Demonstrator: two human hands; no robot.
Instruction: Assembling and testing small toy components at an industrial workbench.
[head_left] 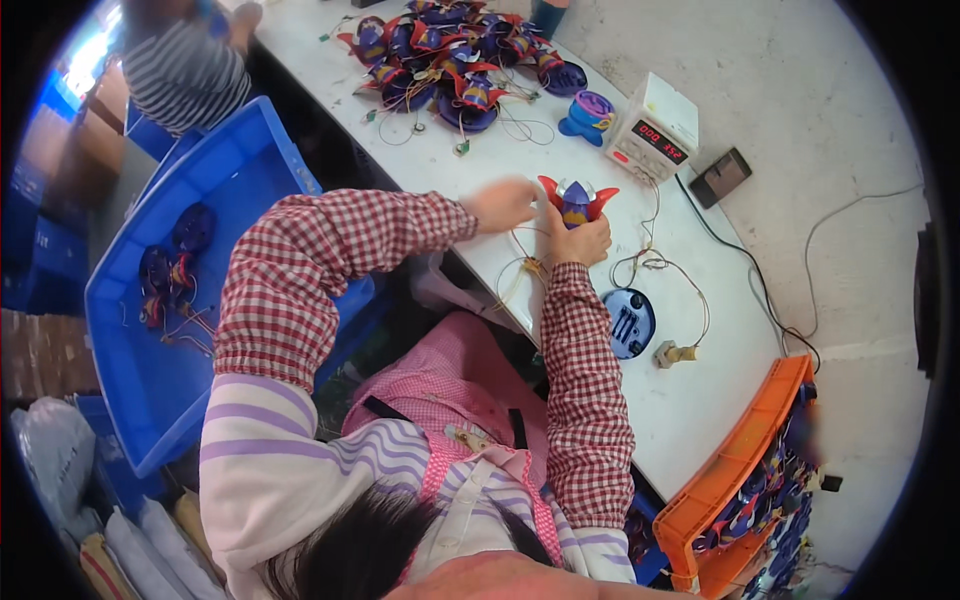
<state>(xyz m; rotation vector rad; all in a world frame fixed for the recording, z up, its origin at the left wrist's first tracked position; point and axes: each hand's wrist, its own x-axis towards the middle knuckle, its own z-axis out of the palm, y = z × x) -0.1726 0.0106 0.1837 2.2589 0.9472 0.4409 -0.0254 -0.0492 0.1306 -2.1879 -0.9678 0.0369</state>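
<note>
Figure (pixel 577 200): purple-red, upper centre; likely light, stiff, horns (pixel 547 190) fragile.
Right grip (pixel 585 240): closed round lower body, probably safest hold.
Left grip (pixel 505 205): blurred, nearby; closure cannot be told.

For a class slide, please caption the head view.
Right hand holds a red-and-purple figure over a white table, left hand nearby.

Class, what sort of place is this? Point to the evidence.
Probably an assembly workshop: a heap of wired purple-and-red pieces, a white box with a lit red display, and an orange crate of similar pieces.
</note>
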